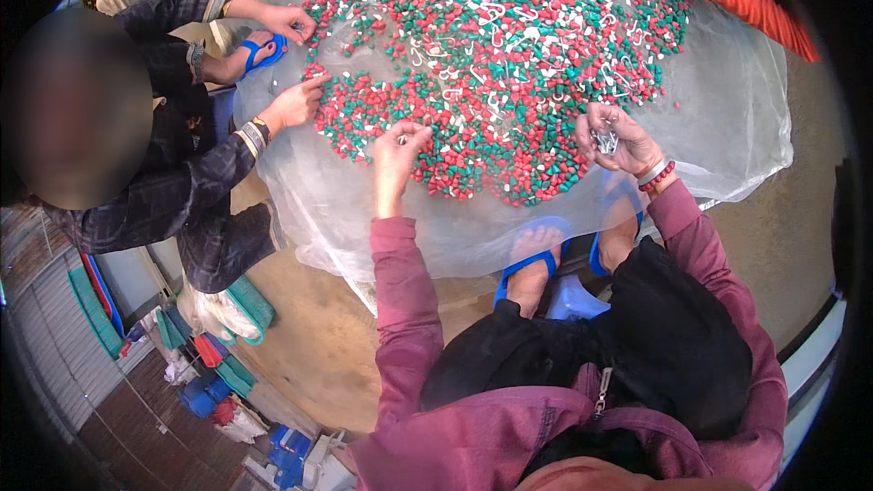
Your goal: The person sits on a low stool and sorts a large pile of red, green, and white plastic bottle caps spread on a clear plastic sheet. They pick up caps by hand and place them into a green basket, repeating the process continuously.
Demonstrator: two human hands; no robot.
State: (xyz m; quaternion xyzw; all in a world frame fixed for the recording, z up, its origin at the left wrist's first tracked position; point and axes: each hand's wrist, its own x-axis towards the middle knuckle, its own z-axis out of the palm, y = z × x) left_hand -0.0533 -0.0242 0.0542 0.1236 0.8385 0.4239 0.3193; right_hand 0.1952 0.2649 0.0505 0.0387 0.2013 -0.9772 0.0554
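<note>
A broad heap of small red, green and white plastic pieces (509,118) is spread before me, with white plastic hooks (527,14) scattered through its far part. At the heap's near left edge is my left hand (398,159), its thumb and fingers pinched together. Something small and whitish shows at those fingertips, too small to name. My right hand (627,141), by the near right edge of the heap, curls around several clear or whitish plastic hooks (606,139). Its fingertips point toward the pieces.
Under the heap lies a translucent plastic sheet (737,127). On the left, a co-worker's two hands (293,107) are at the heap's edge; another person's orange sleeve (755,11) reaches in at the far right. My feet in blue sandals (532,264) are by the sheet's near edge. Bins (205,391) stand lower left.
</note>
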